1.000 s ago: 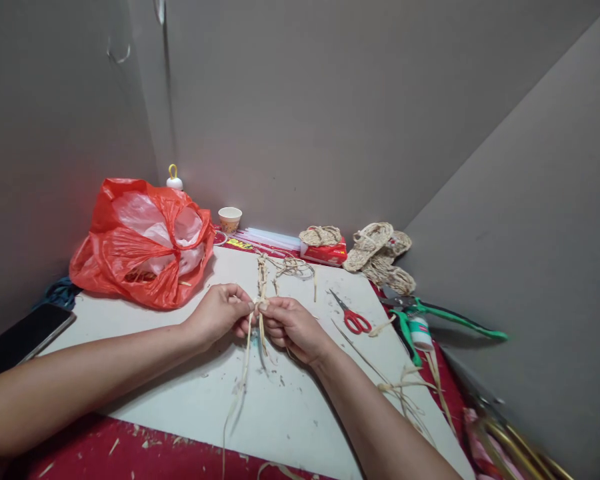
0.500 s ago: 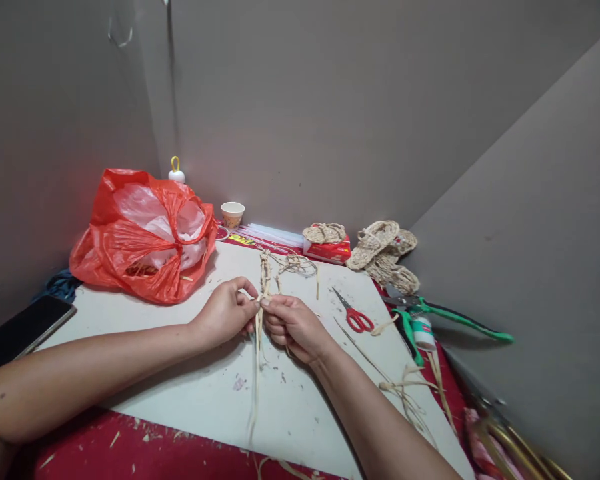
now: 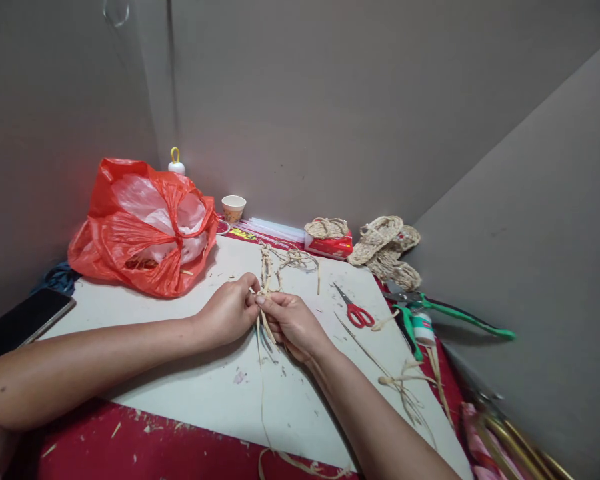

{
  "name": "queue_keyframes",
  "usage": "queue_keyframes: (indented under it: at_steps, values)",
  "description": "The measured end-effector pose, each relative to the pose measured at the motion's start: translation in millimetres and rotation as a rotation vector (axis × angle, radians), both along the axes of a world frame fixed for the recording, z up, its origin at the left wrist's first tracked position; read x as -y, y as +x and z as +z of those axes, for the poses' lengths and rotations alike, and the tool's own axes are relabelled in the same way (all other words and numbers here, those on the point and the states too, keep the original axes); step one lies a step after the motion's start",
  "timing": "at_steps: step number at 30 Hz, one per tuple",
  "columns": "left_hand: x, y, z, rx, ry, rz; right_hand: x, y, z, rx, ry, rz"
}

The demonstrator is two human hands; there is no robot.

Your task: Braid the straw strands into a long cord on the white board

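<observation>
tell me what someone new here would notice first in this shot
Probably the bulging red plastic bag, at the far left of the white board. Next, the left hand and right hand, close together near mid-board, holding pale strands. Then perhaps the green-handled cutters, at the board's right edge.

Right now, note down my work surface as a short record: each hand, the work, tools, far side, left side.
Left hand: fingertips at the pale fibre strands; exact grip hidden
Right hand: thumb and fingers pinching the strands
Work: knotted strip running away from the hands over the white board
Tools: red-handled scissors on the board; green-handled cutters by its right edge
Far side: paper cup, red pack under a woven piece, woven slippers
Left side: red plastic bag, dark phone
</observation>
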State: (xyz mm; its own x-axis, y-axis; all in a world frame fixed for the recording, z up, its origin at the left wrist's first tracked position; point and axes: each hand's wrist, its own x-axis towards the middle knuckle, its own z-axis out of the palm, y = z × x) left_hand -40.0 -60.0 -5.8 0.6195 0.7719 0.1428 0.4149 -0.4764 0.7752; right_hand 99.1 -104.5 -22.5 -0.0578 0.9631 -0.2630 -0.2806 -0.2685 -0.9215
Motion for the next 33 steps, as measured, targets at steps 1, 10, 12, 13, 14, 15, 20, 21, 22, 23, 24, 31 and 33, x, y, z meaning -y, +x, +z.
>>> queue_keyframes:
  at_steps: [1, 10, 12, 13, 14, 15, 20, 21, 22, 23, 24, 31, 33]
  values:
    - [-0.1, -0.1, -0.9, -0.011, 0.008, -0.005, 0.4, -1.4, 0.0, 0.018, 0.005, -0.014]
    - [-9.0, -2.6, 18.8, 0.066, 0.034, 0.003, 1.8, -0.9, 6.3, -0.061, -0.002, -0.018]
    - [-19.0, 0.0, 20.1, 0.144, -0.029, 0.023, 1.5, 3.3, 8.5, -0.083, -0.016, 0.025]
    - [-23.3, 1.7, 18.7, 0.159, -0.143, -0.012, 1.2, 5.4, 9.0, -0.086, -0.018, 0.045]
    - [-26.5, 3.5, 16.2, 0.155, -0.297, -0.072, 0.8, 7.4, 9.2, -0.087, -0.019, 0.062]
    - [-28.4, 5.1, 13.2, 0.142, -0.439, -0.132, 0.4, 9.1, 9.2, -0.089, -0.020, 0.075]
    - [-24.3, 6.2, 3.0, 0.104, -0.461, -0.193, 0.3, 12.0, 9.7, -0.090, -0.063, 0.139]
    - [-23.2, 5.6, 2.6, 0.104, -0.398, -0.185, 0.7, 11.8, 10.3, -0.082, -0.072, 0.147]
    - [-22.7, 5.0, 2.5, 0.100, -0.349, -0.183, 1.1, 11.6, 11.0, -0.070, -0.079, 0.152]
    - [-22.7, 4.6, 2.3, 0.097, -0.320, -0.185, 1.5, 11.3, 11.6, -0.057, -0.085, 0.155]
    - [-23.2, 4.3, 2.1, 0.096, -0.317, -0.190, 1.9, 11.2, 12.2, -0.045, -0.090, 0.157]
    - [-27.1, 2.2, -1.7, 0.119, -0.672, -0.223, 2.9, 13.9, 13.0, 0.015, -0.078, 0.172]
    - [-26.8, 0.8, -1.6, 0.129, -0.728, -0.255, 3.2, 15.0, 13.4, 0.031, -0.079, 0.169]
